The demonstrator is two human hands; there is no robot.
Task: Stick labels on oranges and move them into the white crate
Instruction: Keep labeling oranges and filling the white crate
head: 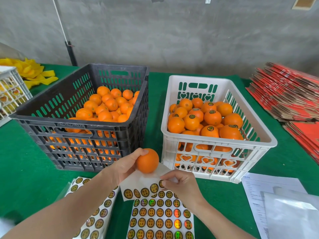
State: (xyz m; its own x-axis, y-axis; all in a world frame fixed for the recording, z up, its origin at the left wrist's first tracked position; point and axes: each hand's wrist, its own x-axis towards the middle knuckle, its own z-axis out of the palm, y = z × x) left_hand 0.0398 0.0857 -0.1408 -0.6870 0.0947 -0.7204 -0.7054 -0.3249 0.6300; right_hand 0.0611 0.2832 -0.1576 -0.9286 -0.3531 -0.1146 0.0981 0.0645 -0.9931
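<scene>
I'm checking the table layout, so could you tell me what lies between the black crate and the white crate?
In the head view, only a bare strip of green cloth lies between the black crate and the white crate; nothing stands in it.

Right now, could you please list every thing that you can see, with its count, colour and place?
black crate: one, black, left on table, holds unlabelled oranges
white crate: one, white, right, holds labelled oranges
orange: one, orange, held in front of the crates
label sheets: several, gold round labels, near edge
red cardboard: one stack, red, far right
papers: a few, white, near right
yellow material: one pile, yellow, far left
table: one, green cover
left hand: holds the orange
right hand: pinches a label sheet
</scene>
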